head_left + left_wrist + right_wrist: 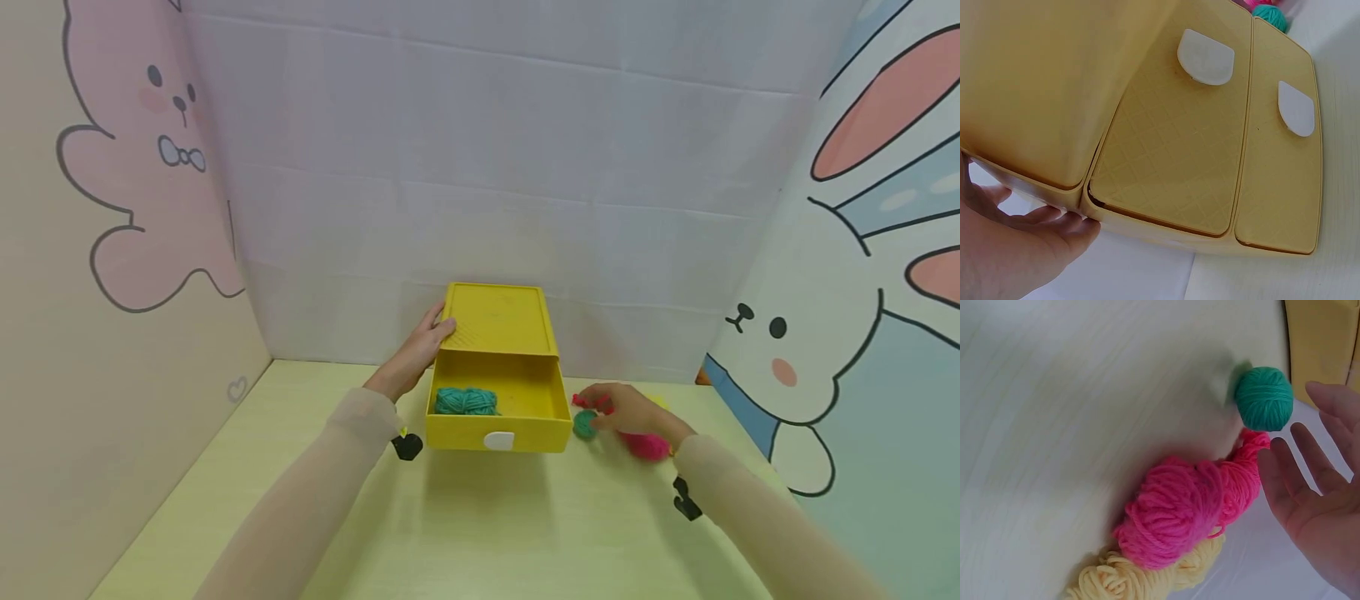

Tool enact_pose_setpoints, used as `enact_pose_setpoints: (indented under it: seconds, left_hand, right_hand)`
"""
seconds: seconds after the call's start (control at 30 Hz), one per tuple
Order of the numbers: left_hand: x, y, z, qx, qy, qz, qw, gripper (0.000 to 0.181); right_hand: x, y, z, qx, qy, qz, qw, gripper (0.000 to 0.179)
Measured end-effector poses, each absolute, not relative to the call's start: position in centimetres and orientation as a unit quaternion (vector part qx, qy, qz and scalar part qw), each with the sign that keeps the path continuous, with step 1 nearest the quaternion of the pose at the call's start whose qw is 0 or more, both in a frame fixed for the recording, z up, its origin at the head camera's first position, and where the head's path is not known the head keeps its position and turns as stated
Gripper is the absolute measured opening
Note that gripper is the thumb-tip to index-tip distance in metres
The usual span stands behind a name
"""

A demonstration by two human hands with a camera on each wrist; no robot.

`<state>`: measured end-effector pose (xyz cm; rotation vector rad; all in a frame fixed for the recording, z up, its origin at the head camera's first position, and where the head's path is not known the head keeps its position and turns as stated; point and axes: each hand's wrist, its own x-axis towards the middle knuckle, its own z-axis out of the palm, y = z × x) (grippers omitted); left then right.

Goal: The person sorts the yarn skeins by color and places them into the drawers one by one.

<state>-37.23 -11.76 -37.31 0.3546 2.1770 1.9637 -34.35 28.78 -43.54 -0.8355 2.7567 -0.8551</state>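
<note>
A yellow drawer cabinet (498,321) stands near the back wall, its top drawer (450,435) pulled out. Inside that drawer, at the left, lies a teal yarn skein (467,402). My left hand (411,354) rests against the cabinet's left side near the top; in the left wrist view its fingers (1075,234) touch the side wall. My right hand (633,412) hovers to the right of the cabinet, fingers spread and holding nothing. Just beyond its fingertips is a green yarn ball (1264,399). Behind that lie a coral-pink skein (1241,481) and a magenta skein (1169,509).
Pale yellow yarn (1125,575) lies past the magenta skein. Below the pulled-out drawer, two shut drawers with white tabs (1207,57) show in the left wrist view. A white cloth wall (495,167) closes off the back, with printed panels (810,333) at the sides.
</note>
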Motion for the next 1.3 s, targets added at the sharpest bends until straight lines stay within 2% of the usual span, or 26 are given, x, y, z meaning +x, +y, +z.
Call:
enact_pose_setpoints:
  seconds: [0.57, 1.03, 1.3]
  left_hand:
    - [-37.5, -11.7, -37.5, 0.122, 0.734, 0.662, 0.093, 0.07]
    - [-37.5, -11.6, -37.3, 0.114, 0.736, 0.661, 0.09, 0.071]
    - [-37.6, -11.6, -37.5, 0.113, 0.737, 0.66, 0.09, 0.071]
  right_hand:
    - [-34.9, 28.4, -45.8, -0.246, 0.932, -0.254, 0.08, 0.042]
    - [-34.3, 28.1, -45.4, -0.236, 0.938, -0.227, 0.115, 0.036]
    - [-33.8, 28.2, -44.2, -0.278, 0.928, -0.217, 0.121, 0.035]
